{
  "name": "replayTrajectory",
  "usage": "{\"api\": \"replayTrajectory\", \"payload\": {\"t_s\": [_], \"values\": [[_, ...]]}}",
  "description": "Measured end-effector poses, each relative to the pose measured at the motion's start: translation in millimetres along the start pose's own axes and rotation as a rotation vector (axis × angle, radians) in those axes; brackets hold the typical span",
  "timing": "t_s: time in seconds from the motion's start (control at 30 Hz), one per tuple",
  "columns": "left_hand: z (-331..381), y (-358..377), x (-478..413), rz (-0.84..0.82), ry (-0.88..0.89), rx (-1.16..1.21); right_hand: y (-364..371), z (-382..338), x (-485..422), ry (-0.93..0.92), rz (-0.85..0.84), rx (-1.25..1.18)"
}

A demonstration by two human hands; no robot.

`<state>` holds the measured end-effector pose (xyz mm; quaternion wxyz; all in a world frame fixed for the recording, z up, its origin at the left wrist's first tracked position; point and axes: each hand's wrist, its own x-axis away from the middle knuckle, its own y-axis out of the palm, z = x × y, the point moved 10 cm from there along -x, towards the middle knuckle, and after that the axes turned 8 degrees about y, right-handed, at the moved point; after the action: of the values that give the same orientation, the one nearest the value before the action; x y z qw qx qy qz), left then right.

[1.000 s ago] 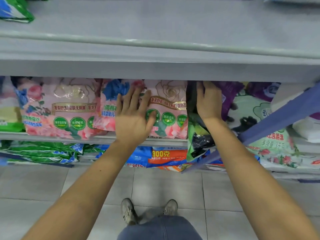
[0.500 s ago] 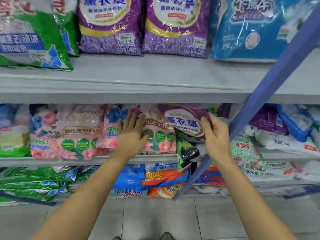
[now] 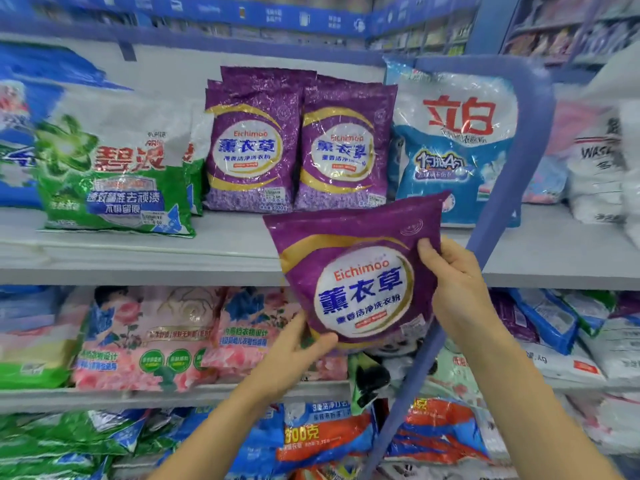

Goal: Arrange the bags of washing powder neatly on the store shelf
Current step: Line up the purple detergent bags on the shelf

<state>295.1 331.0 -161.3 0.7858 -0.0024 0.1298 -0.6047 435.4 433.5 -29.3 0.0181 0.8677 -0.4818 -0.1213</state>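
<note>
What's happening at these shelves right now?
A person holds a purple bag in front of the shelves. The left hand grips its lower corner and the right hand pinches its right edge. On the upper shelf stand matching purple bags, between a green bag and a blue bag. The held one is not yet shelved.

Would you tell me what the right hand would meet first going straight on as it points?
Probably the blue-and-white bag on the upper shelf; the right hand, gripping the purple Eichimoo bag, points up towards it, though depth is unclear.
</note>
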Motion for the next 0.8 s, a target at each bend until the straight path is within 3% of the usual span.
{"api": "replayTrajectory", "payload": {"t_s": [0.2, 0.47, 0.7, 0.8], "values": [[67.5, -27.0, -3.6, 0.151, 0.137, 0.177, 13.9, -41.0, -33.7, 0.085, -0.065, -0.141], [114.6, -111.5, -33.0, 0.283, 0.172, 0.069, 69.0, -97.2, -94.9, -0.004, -0.047, -0.107], [130.9, -164.9, -63.5, 0.304, 0.157, 0.101, 118.2, -90.0, -154.5, -0.004, -0.053, -0.059], [128.9, -186.7, -77.8, 0.367, 0.151, 0.175, 130.3, -65.3, -170.9, 0.101, -0.164, 0.042]]}}
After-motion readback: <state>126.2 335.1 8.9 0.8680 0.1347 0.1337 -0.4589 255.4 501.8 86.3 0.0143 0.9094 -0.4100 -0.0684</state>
